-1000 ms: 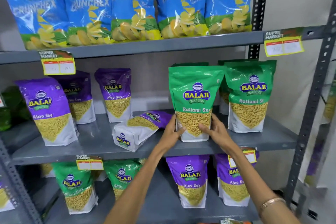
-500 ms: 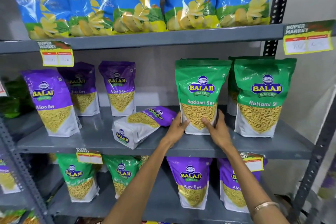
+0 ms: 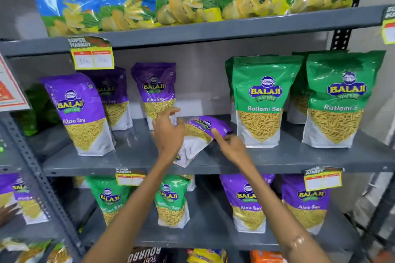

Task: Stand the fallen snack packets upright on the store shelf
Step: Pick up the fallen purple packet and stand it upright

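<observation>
bare shelf left of fallen packet, green packet close right

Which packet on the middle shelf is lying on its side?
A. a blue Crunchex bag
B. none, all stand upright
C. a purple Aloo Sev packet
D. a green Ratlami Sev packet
C: the purple Aloo Sev packet lies tipped over between the left hand and right hand, while the green packets beside it stand upright.
</observation>
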{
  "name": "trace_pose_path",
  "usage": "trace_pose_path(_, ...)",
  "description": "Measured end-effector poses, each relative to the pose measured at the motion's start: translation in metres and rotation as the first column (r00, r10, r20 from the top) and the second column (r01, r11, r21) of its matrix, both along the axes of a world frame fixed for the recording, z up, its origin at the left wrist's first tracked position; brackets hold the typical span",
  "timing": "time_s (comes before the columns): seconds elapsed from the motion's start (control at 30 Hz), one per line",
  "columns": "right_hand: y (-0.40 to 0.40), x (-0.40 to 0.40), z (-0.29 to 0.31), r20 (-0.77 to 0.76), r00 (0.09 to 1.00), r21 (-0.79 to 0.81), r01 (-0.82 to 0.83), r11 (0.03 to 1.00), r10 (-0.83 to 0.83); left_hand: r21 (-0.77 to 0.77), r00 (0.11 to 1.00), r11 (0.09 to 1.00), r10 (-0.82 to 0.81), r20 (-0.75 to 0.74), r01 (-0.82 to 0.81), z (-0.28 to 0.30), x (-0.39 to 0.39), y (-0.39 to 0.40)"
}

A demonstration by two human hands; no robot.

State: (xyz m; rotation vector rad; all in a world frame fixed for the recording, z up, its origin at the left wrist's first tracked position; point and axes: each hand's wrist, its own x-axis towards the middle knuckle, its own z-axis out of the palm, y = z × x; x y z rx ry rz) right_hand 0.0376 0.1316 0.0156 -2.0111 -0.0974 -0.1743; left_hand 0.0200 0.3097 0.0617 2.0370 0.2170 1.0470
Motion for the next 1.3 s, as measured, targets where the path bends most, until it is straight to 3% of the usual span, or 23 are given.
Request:
trace_pose_path(0.03,0.011,0.007,0.005,-0.099,0.995,-0.033,-0.016,0.999,0.012,0.002,0.976,1.000,-0.024,-0.217,0.025,0.003,0.014,0.021)
trace_pose_path(0.1,0.028,0.023,0.010,-0.223,0.974,-0.037,-0.037,0.999,0.028,-0.005,0.817,0.992,-0.106,-0.567,0.126,0.007,0.031,0.050)
trace_pose_path(0.17,0.041,0.029,0.015,-0.259,0.964,-0.014,-0.061,0.998,0.055,-0.157,0.632,0.962,-0.265,-0.728,0.222,0.010,0.035,0.065)
trace_pose_path(0.23,0.053,0.032,0.018,-0.259,0.965,-0.001,-0.037,0.999,0.035,-0.389,0.489,0.890,-0.456,-0.744,0.238,0.011,0.032,0.073)
trace_pose_path(0.3,0.059,0.035,0.013,-0.236,0.972,0.039,0.009,0.999,0.000,-0.496,0.356,0.825,-0.565,-0.744,0.271,0.009,0.033,0.082)
trace_pose_path(0.4,0.063,0.033,-0.002,-0.131,0.991,0.240,0.009,0.971,0.023,-0.582,0.272,0.725,-0.683,-0.678,0.369,0.000,0.033,0.091)
trace_pose_path(0.53,0.071,0.011,-0.005,-0.015,0.985,0.441,-0.149,0.885,0.173,-0.697,0.348,0.542,-0.839,-0.418,0.469,-0.015,0.010,0.079)
trace_pose_path(0.6,0.075,-0.004,-0.006,0.052,0.986,0.506,-0.165,0.847,0.161,-0.671,0.490,0.536,-0.824,-0.285,0.512,-0.029,-0.001,0.072)
trace_pose_path(0.67,0.075,-0.023,-0.007,0.169,0.982,0.452,-0.152,0.879,0.083,-0.611,0.625,0.571,-0.765,-0.154,0.548,-0.042,-0.016,0.062)
trace_pose_path(0.77,0.075,-0.057,-0.004,0.350,0.936,0.377,-0.108,0.920,-0.034,-0.501,0.731,0.643,-0.682,-0.030,0.579,-0.054,-0.049,0.047)
trace_pose_path(1.0,0.057,-0.125,0.037,0.525,0.846,0.381,-0.144,0.913,-0.086,-0.369,0.675,0.578,-0.698,0.238,0.728,-0.017,-0.112,0.025)
trace_pose_path(1.3,0.038,-0.182,0.071,0.636,0.772,0.339,-0.278,0.899,-0.001,-0.329,0.660,0.574,-0.686,0.308,0.750,0.012,-0.164,0.006)
